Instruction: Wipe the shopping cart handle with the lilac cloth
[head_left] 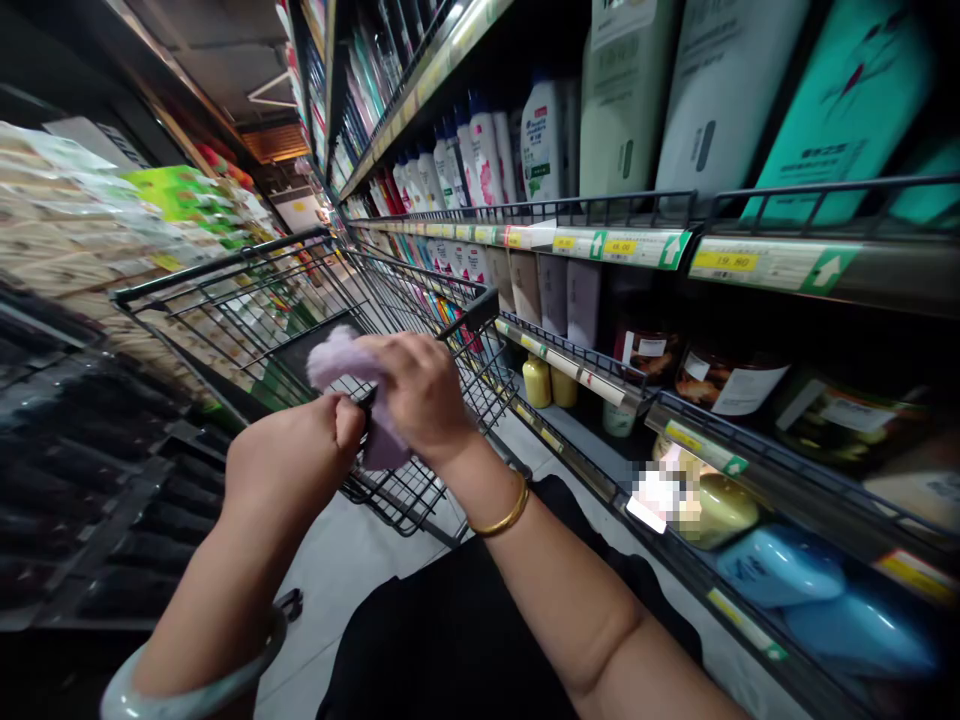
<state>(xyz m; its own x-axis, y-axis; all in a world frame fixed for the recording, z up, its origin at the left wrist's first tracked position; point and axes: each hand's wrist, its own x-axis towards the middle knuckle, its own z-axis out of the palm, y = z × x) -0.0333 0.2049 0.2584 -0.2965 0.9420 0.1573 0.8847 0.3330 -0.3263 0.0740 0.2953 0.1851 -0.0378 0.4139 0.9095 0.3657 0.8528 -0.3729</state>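
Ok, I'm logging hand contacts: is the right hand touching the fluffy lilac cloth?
Touching: the head view shows the right hand closed over the fluffy lilac cloth, which emerges directly from under its fingers.

Left arm (199,600), lower left: thick, glossy, pale grey-green bangle (232,685) | right wrist (480,480), centre: slim gold-coloured bangle (510,519), rounded | lower centre: plain black garment (450,630) over the legs

Lilac cloth (341,358): fuzzy, matt
Cart (225,265): metal wire
Bracelet (516,508): smooth, polished, gold-toned metal
Blue bottle (784,566): glossy plastic
Floor (330,575): smooth tile
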